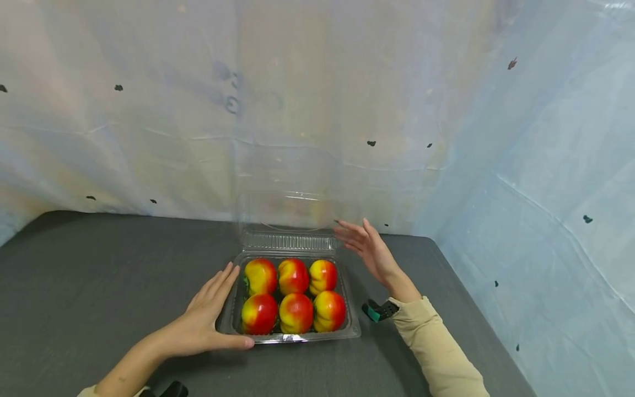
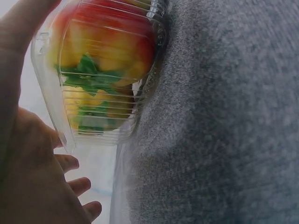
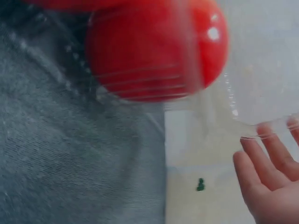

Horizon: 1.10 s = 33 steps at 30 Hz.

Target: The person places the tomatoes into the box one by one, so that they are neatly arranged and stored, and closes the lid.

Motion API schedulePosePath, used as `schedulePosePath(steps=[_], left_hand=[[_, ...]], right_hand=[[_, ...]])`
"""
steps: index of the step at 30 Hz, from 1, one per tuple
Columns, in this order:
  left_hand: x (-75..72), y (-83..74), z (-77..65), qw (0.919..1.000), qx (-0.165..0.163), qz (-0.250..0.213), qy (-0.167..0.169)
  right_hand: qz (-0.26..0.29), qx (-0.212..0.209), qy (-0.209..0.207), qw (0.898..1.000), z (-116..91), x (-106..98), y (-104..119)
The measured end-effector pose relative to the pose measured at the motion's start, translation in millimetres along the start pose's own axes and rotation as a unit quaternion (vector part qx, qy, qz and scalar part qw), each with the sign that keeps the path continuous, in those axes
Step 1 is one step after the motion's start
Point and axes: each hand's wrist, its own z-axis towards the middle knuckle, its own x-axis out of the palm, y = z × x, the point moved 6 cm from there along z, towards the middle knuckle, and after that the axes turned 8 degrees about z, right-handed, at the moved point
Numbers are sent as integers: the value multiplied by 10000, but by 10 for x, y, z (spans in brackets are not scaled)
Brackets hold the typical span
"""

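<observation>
A clear plastic clamshell box [image 1: 353, 325] sits on the dark table, its hinged lid [image 1: 290, 212] raised at the back. Two rows of red-and-yellow fruits [image 1: 294, 275] fill it; green leaves [image 2: 88, 77] show through the ribbed wall in the left wrist view. My left hand [image 1: 198, 322] spans the box's front left corner, fingers stretched along the left side and thumb at the front rim. My right hand [image 1: 374, 253] is raised at the lid's right side, its fingers extended; in the right wrist view the fingertips [image 3: 264, 129] overlap the lid's edge.
The grey cloth-like tabletop [image 1: 99, 286] ends at the back against a pale plastic sheet [image 1: 173, 121] with small dark marks. Another pale sheet [image 1: 555, 220] rises on the right. A black band [image 1: 379, 311] hangs at the right wrist.
</observation>
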Motion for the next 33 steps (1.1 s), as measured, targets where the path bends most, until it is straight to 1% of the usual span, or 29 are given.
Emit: schedulePosePath(steps=[4, 7, 12, 16, 21, 25, 27, 31, 33], left_hand=[[-9, 20, 15, 9999, 5, 111, -89], [-17, 46, 7, 9998, -17, 163, -139], [-46, 72, 16, 9997, -64, 112, -189], [-51, 72, 48, 9997, -96, 134, -198], [-64, 86, 69, 9997, -38, 129, -213], [-77, 115, 65, 9999, -40, 32, -129], [-96, 131, 62, 9999, -137, 12, -73], [-161, 141, 46, 9989, -450, -42, 137], [-206, 112, 36, 9988, -438, -143, 178]], right_hand=[[-117, 67, -168, 9998, -20, 14, 90], [-241, 209, -196, 9993, -27, 46, 124], [-395, 286, 82, 9988, -53, 120, 162], [-478, 251, 289, 9981, -107, 153, 207], [-647, 158, 571, 9961, -169, 208, 242], [-681, 86, 707, 9951, -215, 242, 205], [-729, 140, 689, 9949, -238, 251, 166], [-784, 191, 617, 9948, -280, 262, 101], [-756, 121, 574, 9954, -301, 259, 89]])
